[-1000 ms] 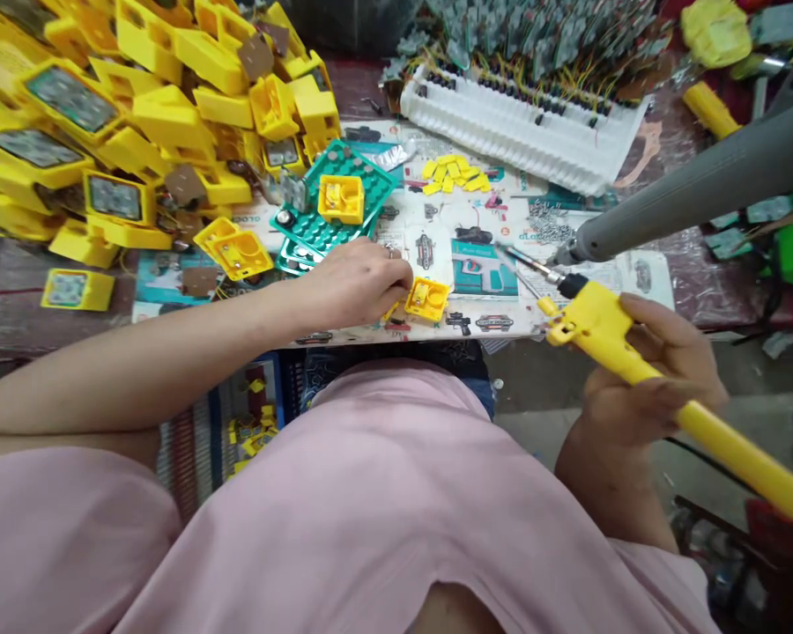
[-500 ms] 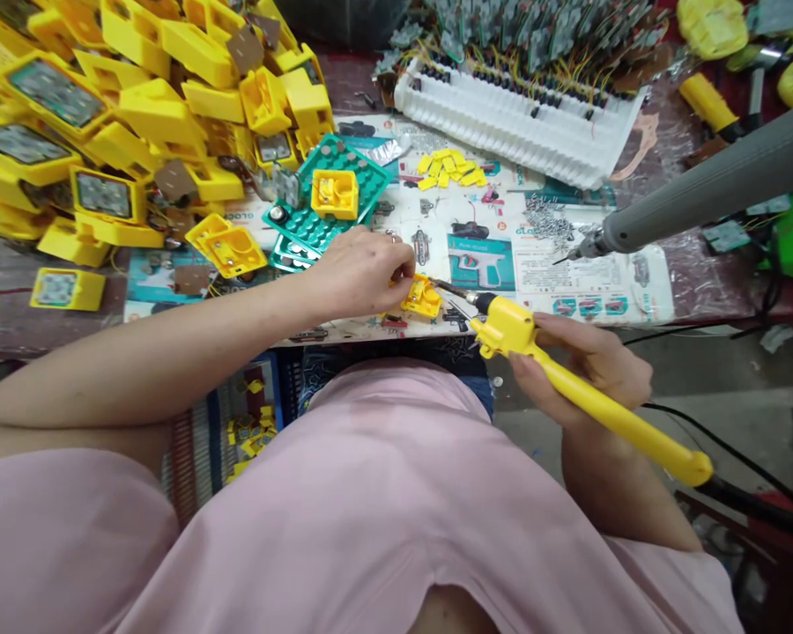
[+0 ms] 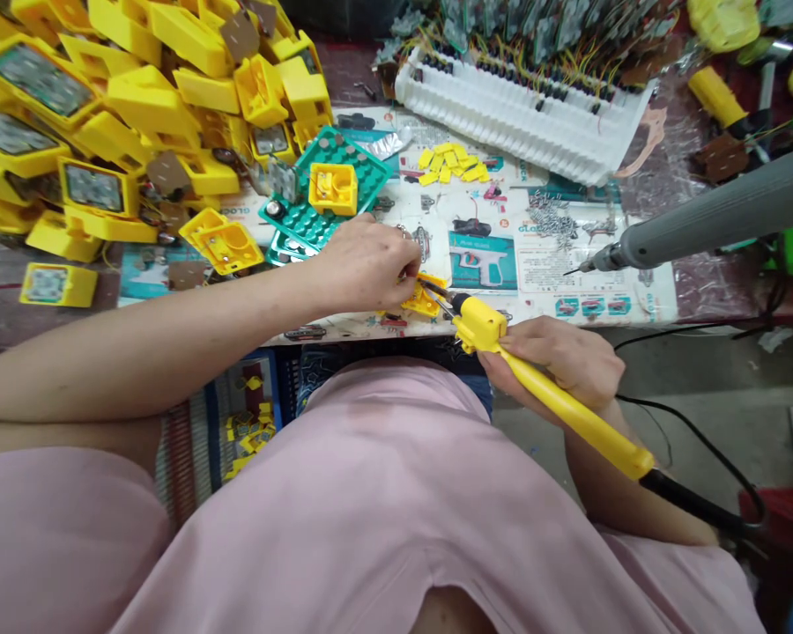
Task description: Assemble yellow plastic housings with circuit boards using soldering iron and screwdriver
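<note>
The right hand grips the yellow soldering iron in a closed fist near the head of its handle, cord trailing off to the right. The tip points up and left into the small yellow part at the near edge of the table. To solder well, judge that the tip should rest on the joint only, the handle stays low and steady, and the part must not shift. The left hand pinches that part with bent fingers and pins it to the printed paper. The part lies just right of the left fingertips and directly ahead of the iron tip, touching or nearly so. Farther back sit a green tray, loose yellow clips, a white rack and heaped yellow housings. A grey tool enters from the right.
</note>
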Demonstrator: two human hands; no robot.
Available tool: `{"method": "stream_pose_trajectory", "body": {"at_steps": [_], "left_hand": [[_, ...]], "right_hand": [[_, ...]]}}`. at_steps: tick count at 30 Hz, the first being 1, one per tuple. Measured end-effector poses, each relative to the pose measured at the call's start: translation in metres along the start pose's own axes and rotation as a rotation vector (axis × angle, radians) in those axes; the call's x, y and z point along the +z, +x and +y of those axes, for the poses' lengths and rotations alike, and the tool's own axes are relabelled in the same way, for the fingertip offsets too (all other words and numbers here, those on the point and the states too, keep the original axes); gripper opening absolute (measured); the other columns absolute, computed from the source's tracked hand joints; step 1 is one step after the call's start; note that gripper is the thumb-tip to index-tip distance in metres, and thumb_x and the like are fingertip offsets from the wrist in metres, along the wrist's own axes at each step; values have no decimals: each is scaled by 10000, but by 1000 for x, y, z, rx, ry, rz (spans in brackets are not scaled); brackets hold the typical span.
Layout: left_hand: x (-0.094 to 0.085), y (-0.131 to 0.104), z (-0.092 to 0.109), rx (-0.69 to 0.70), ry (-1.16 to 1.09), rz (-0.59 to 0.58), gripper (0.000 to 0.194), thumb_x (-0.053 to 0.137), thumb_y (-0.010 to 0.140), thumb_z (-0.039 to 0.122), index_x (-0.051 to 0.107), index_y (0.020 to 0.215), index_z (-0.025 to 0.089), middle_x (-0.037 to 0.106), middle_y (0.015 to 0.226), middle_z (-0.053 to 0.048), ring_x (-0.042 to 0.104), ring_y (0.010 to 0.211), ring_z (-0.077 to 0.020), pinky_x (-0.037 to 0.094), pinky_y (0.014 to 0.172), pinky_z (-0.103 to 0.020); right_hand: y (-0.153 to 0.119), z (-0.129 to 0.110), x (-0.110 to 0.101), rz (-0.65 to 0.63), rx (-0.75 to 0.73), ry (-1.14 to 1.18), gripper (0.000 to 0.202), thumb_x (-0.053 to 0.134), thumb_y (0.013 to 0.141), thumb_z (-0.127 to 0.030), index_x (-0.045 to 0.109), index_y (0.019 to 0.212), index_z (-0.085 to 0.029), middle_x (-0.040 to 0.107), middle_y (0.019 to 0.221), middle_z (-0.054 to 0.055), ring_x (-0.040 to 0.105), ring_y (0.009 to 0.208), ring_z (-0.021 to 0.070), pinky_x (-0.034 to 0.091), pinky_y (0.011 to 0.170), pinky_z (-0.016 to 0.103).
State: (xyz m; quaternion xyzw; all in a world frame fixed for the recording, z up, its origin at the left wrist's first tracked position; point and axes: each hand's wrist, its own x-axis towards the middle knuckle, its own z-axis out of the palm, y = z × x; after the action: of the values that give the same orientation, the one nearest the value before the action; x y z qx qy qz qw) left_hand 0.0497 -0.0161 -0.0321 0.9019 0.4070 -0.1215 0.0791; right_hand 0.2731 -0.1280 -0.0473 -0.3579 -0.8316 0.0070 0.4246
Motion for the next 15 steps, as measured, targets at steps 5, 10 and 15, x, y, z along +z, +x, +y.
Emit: {"method": "stream_pose_trajectory", "body": {"at_steps": [5, 10, 15], "left_hand": [[1, 0, -1, 17, 18, 30, 296, 464, 832, 323, 721, 912, 201, 704, 867, -39, 679, 930, -235, 431, 815, -340], [4, -1, -5, 44, -2, 92, 274, 475, 817, 322, 718, 877, 213, 703, 925, -29, 658, 981, -233, 432, 821, -336], [7, 0, -6, 71, -3, 130, 250, 484, 809, 322, 702, 834, 203, 699, 913, -32, 652, 981, -233, 428, 812, -333]], "right_hand": [[2, 2, -8, -16, 17, 36, 238, 832, 730, -187, 629, 853, -196, 709, 672, -13, 697, 594, 131, 594, 579, 223], [-4, 8, -10, 62, 80, 101, 272, 809, 692, -98, 648, 878, -215, 703, 664, -33, 681, 571, 129, 577, 538, 231], [-4, 9, -6, 103, 60, 76, 269, 794, 691, -91, 638, 867, -222, 697, 639, -43, 683, 558, 128, 575, 514, 221]]}}
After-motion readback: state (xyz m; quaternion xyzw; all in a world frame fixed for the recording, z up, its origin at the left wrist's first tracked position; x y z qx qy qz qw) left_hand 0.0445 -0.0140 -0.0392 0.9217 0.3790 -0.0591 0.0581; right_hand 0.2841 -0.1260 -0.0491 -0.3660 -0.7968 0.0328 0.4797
